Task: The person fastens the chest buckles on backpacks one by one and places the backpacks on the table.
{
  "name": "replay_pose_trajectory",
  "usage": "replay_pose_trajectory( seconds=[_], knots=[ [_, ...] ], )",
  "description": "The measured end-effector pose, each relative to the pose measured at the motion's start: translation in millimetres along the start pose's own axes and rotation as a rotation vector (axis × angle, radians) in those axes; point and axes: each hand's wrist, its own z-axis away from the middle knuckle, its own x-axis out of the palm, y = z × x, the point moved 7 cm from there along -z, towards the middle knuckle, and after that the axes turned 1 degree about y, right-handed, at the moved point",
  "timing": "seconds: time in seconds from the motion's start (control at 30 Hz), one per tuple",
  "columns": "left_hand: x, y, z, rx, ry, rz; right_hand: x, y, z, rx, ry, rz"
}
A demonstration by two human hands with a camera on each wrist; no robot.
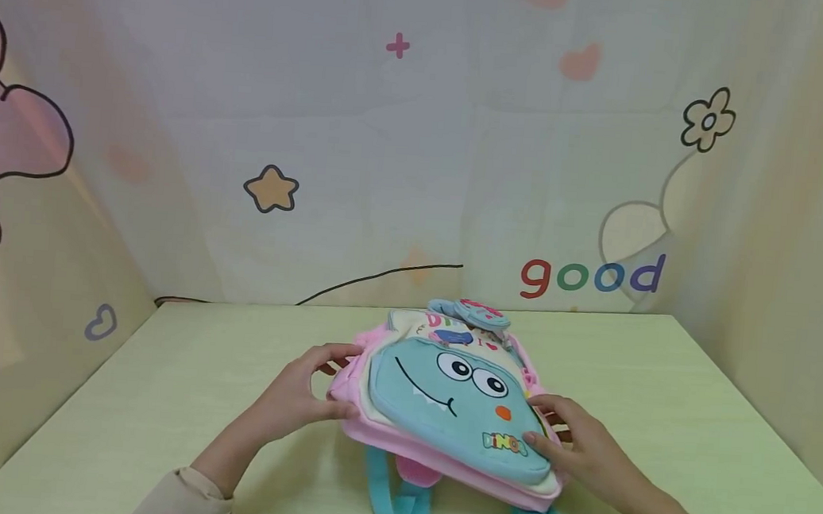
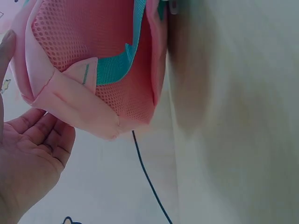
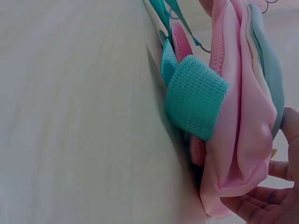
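A child's backpack [image 1: 438,394], pink with a light blue cartoon-face front pocket, lies face up and slightly turned on the table. My left hand [image 1: 294,396] holds its left side, thumb near the lower edge and fingers along the side. On the opposite side my right hand [image 1: 585,444] grips it, the thumb on the front pocket's edge and the fingers at the side. Teal straps [image 1: 391,494] hang out from under the bottom. The left wrist view shows the pink mesh back [image 2: 70,37]; a folded teal strap [image 3: 196,98] shows in the right wrist view.
The pale green table [image 1: 217,371] extends around the backpack. Behind it hangs a printed cloth backdrop [image 1: 362,142] with a star, a flower and the word "good". Patterned side walls [image 1: 778,235] border the table left and right.
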Motion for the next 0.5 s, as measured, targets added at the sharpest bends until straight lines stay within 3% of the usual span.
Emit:
replay_pose_trajectory(
  seconds=[0.17, 0.4, 0.5],
  knots=[
    [-8.5, 9.3, -4.5, -0.014, 0.01, 0.013, 4, -1, -1.4, -0.002, -0.005, -0.046],
    [-17.7, 22.4, -9.0, -0.015, 0.023, -0.03, 10, -3, -3.0, 0.037, -0.018, -0.105],
    [-22.5, 28.4, -10.1, -0.012, 0.042, -0.047, 14, -5, -3.7, 0.017, -0.018, -0.123]
  ],
)
